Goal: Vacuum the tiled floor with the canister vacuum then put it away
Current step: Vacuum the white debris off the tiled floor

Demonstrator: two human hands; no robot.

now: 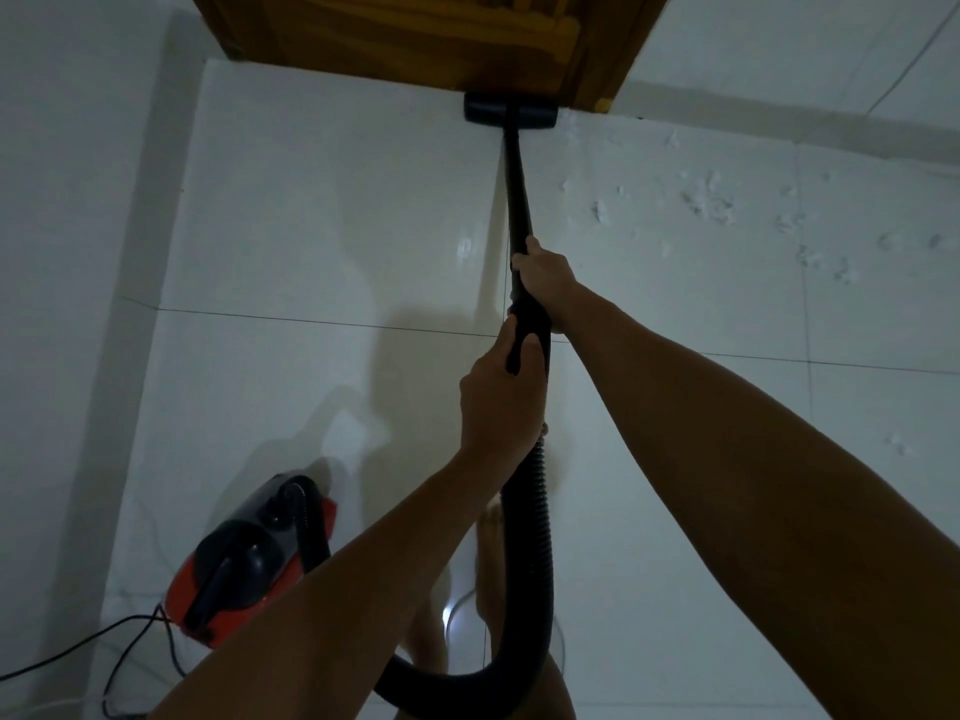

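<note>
A black vacuum wand runs from my hands up to a black floor head, which rests on the white tiled floor against the foot of a wooden door. My right hand grips the wand higher up. My left hand grips the handle end just below it. A ribbed black hose loops down from the handle and round toward the red and black canister at the lower left.
The wooden door closes the far end. White walls stand left and far right. White crumbs are scattered on the tiles to the right. A black power cord trails from the canister at the bottom left.
</note>
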